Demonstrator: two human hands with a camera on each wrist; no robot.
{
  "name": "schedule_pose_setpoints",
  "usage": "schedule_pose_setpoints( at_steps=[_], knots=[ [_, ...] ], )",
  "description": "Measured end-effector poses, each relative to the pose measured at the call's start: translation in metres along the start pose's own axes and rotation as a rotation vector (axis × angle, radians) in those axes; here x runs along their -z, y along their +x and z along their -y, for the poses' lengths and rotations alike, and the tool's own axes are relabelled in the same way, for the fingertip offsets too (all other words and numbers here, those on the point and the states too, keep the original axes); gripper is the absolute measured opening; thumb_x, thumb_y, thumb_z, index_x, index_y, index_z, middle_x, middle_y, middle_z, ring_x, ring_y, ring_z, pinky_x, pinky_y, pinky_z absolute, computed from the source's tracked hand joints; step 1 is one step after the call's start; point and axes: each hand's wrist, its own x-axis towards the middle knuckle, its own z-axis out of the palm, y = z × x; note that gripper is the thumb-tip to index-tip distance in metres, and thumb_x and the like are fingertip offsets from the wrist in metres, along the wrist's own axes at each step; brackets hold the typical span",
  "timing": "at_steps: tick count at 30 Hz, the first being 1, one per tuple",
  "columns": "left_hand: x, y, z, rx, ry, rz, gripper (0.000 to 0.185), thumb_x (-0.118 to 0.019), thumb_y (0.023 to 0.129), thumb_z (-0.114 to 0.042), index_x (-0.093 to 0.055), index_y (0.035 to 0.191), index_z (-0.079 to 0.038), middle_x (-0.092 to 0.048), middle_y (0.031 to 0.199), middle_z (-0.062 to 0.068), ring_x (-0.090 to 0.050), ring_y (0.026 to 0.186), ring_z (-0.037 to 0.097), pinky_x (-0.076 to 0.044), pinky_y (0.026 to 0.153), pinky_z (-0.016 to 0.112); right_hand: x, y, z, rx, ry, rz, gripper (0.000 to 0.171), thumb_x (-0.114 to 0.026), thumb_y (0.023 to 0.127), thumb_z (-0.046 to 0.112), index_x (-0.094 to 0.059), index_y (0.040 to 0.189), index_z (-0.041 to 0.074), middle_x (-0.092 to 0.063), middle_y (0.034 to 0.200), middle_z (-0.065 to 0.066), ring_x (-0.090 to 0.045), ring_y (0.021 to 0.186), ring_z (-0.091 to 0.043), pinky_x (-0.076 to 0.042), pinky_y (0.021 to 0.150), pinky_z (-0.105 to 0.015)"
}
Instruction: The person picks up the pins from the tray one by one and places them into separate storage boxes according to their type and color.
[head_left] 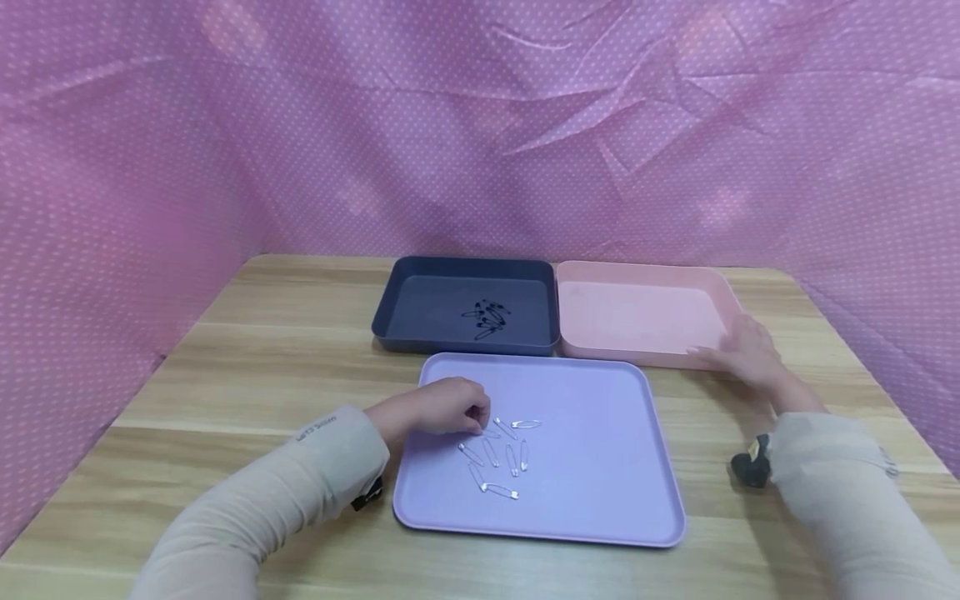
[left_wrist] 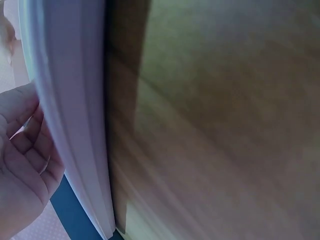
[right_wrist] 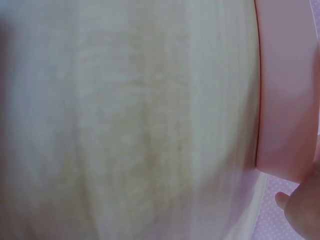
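Note:
Several silver safety pins (head_left: 501, 491) lie scattered on the left half of a lavender tray (head_left: 600, 467). My left hand (head_left: 453, 406) is over them, fingers curled, thumb and fingertips pinching at a safety pin (head_left: 491, 433) near the top of the group. In the left wrist view the tray's rim (left_wrist: 75, 100) hides the fingertips of this left hand (left_wrist: 25, 165). At the right front corner of a pink tray (head_left: 637, 312), my right hand (head_left: 746, 354) rests with fingers loosely extended, holding nothing visible. Its thumb side (right_wrist: 300, 207) shows beside that corner in the right wrist view.
A dark grey tray (head_left: 427, 304) stands left of the pink one, side by side, behind the lavender tray. Several black safety pins (head_left: 491, 317) lie heaped in it. All trays are on a wooden table (head_left: 270, 333). Pink dotted cloth (head_left: 465, 150) hangs around its back and sides.

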Motion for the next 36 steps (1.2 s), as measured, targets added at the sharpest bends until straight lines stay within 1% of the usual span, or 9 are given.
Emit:
schedule_pose_setpoints(
  at_steps=[3,5,9,11,15,20,27,31,36],
  knots=[
    [0.001,0.0,-0.001,0.001,0.002,0.009,0.013,-0.064,0.076,-0.012,-0.056,0.067,-0.018,-0.046,0.066,-0.01,-0.044,0.066,0.006,-0.037,0.067,0.021,0.0,0.001,0.0,-0.01,-0.014,0.025,0.098,-0.059,0.077,0.043,-0.003,0.127,-0.02,-0.007,0.128,-0.042,-0.004,0.117,-0.054,-0.002,0.093,-0.059],
    [0.002,0.001,-0.002,-0.001,0.011,0.023,0.014,-0.064,0.076,-0.013,-0.055,0.066,-0.018,-0.046,0.065,-0.01,-0.044,0.066,0.007,-0.037,0.067,0.022,0.0,0.001,-0.001,0.002,-0.032,0.018,0.092,-0.059,0.077,0.042,-0.014,0.123,-0.023,-0.017,0.124,-0.041,-0.012,0.114,-0.053,-0.005,0.093,-0.059],
    [0.004,0.004,-0.002,0.004,0.013,0.049,0.015,-0.064,0.077,-0.014,-0.054,0.067,-0.019,-0.048,0.065,-0.011,-0.046,0.066,0.006,-0.037,0.068,0.021,0.0,0.002,-0.001,0.026,-0.063,-0.004,0.081,-0.06,0.076,0.042,-0.025,0.111,-0.023,-0.027,0.112,-0.038,-0.02,0.107,-0.052,-0.01,0.091,-0.058],
    [0.006,0.006,-0.001,0.01,-0.004,0.058,0.014,-0.063,0.077,-0.014,-0.054,0.068,-0.019,-0.049,0.065,-0.011,-0.046,0.067,0.006,-0.038,0.068,0.021,0.001,0.001,-0.001,0.031,-0.069,-0.007,0.08,-0.06,0.076,0.041,-0.026,0.111,-0.023,-0.028,0.111,-0.038,-0.021,0.107,-0.053,-0.011,0.09,-0.059],
    [0.01,0.008,0.0,0.013,-0.031,0.058,0.012,-0.062,0.079,-0.013,-0.054,0.07,-0.018,-0.051,0.065,-0.011,-0.047,0.067,0.006,-0.038,0.068,0.02,0.002,0.002,-0.001,0.013,-0.065,0.021,0.086,-0.058,0.077,0.043,-0.02,0.118,-0.022,-0.022,0.119,-0.04,-0.014,0.112,-0.054,-0.008,0.091,-0.059],
    [0.014,0.009,-0.003,-0.013,-0.054,0.034,0.012,-0.06,0.08,-0.012,-0.053,0.071,-0.016,-0.05,0.066,-0.009,-0.047,0.066,0.006,-0.039,0.065,0.019,0.002,0.002,-0.001,-0.036,-0.034,0.082,0.102,-0.054,0.079,0.047,0.006,0.127,-0.019,0.005,0.129,-0.041,0.006,0.118,-0.053,0.003,0.092,-0.06],
    [0.022,0.016,-0.006,-0.053,-0.093,-0.034,0.013,-0.058,0.081,-0.009,-0.052,0.071,-0.014,-0.049,0.067,-0.008,-0.046,0.065,0.006,-0.039,0.063,0.019,-0.001,0.001,-0.004,-0.03,-0.019,0.064,0.101,-0.055,0.078,0.046,0.005,0.128,-0.018,0.002,0.13,-0.04,0.005,0.118,-0.052,0.003,0.092,-0.059],
    [0.031,0.022,-0.008,-0.086,-0.094,-0.026,0.009,-0.059,0.081,-0.009,-0.055,0.073,-0.012,-0.051,0.068,-0.008,-0.047,0.066,0.005,-0.04,0.063,0.019,-0.001,0.001,-0.003,-0.018,-0.023,0.033,0.099,-0.057,0.077,0.045,0.0,0.129,-0.017,-0.006,0.13,-0.039,-0.003,0.116,-0.054,-0.002,0.091,-0.061],
    [0.044,0.031,-0.012,-0.078,-0.08,-0.026,0.008,-0.057,0.083,-0.011,-0.058,0.076,-0.012,-0.052,0.071,-0.007,-0.047,0.069,0.006,-0.04,0.064,0.019,-0.001,0.001,-0.003,-0.025,-0.018,0.028,0.099,-0.058,0.076,0.046,-0.002,0.129,-0.017,-0.007,0.129,-0.04,-0.004,0.116,-0.055,-0.004,0.09,-0.062]
  ],
)
